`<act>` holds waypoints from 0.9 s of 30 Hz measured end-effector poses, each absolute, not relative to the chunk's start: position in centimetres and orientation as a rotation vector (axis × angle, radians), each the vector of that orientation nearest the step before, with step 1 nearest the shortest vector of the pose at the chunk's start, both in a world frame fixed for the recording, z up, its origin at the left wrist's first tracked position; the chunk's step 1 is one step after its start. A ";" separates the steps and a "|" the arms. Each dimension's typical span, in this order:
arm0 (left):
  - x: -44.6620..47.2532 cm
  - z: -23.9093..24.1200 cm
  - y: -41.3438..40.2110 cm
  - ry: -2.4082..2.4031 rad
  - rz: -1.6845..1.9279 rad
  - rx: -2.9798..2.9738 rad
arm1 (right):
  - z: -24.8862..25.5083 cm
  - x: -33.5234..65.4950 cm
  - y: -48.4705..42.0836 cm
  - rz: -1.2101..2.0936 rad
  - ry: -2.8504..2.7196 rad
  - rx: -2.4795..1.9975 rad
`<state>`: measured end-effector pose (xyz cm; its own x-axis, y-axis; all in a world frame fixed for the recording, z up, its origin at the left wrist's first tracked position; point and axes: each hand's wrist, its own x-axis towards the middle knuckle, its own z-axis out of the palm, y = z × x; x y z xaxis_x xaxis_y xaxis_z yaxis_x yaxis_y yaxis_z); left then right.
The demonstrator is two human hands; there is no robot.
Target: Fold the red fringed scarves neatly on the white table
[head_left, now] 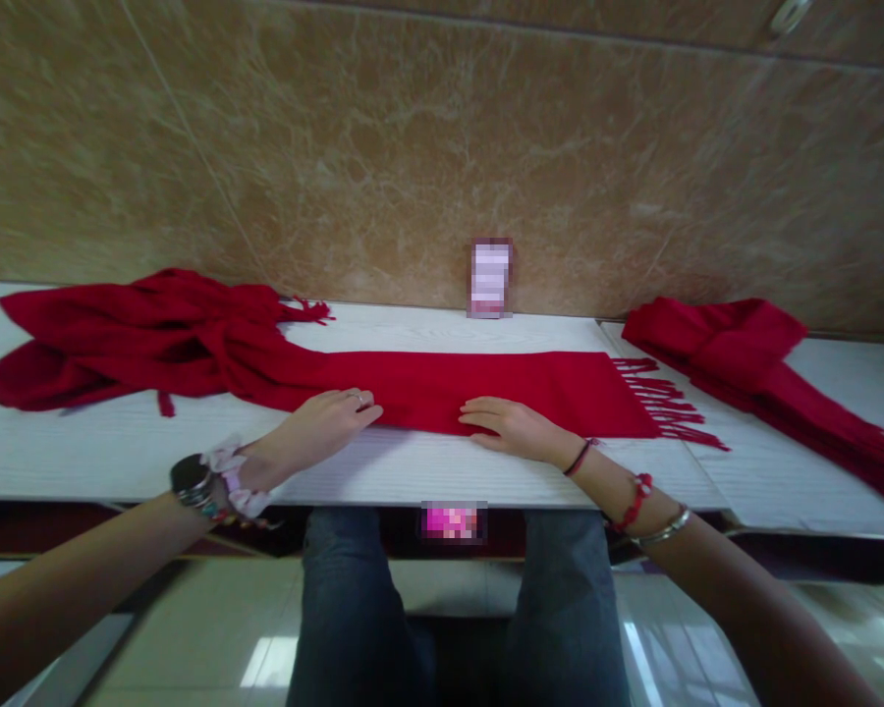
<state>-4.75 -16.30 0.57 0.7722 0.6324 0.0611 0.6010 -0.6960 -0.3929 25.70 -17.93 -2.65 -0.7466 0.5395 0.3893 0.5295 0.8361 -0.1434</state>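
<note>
Currently, a red scarf (419, 388) lies lengthwise on the white tabletop (413, 476), smoothed flat between and beyond both hands. Left hand (331, 420): rests at the scarf's near edge, fingers loosely bent; whether cloth is pinched, cannot tell. Right hand (514, 429): flattened, fingers extended onto the scarf's near edge, gripping nothing. Left of the scarf's flat stretch, the cloth runs into a rumpled red heap (139, 339); one piece or several, cannot tell. At the scarf's right end, a fringe (670, 403) is spread in strands. Right of the scarf, near the fringe but apart, a second red scarf (714, 339) lies folded, occupying that side. Behind the scarf, a blurred-out upright rectangle (490, 278) sits by the tiled wall (427, 157), clear of the cloth. In front of the scarf, below the table edge: a pixelated pink item (453, 521), between denim-clad legs (343, 599).
</note>
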 end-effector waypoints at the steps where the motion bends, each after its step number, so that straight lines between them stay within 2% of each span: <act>1: -4.7 0.5 -16.4 -0.936 0.094 -2.578 | -2.7 25.7 -17.9 0.009 -2.596 -0.787; 9: -3.6 1.0 -16.3 -1.044 0.011 -2.575 | -2.7 25.6 -18.0 -0.093 -2.595 -0.785; 16: -4.2 1.1 -16.3 -0.839 0.083 -2.646 | -2.5 25.5 -18.1 -0.148 -2.553 -0.761; 20: -4.3 2.1 -16.2 -0.955 0.029 -2.576 | -2.3 25.6 -18.2 -0.219 -2.448 -0.825; 27: -4.2 0.6 -17.1 -0.975 0.082 -2.721 | -2.4 25.6 -18.4 -0.132 -2.585 -0.757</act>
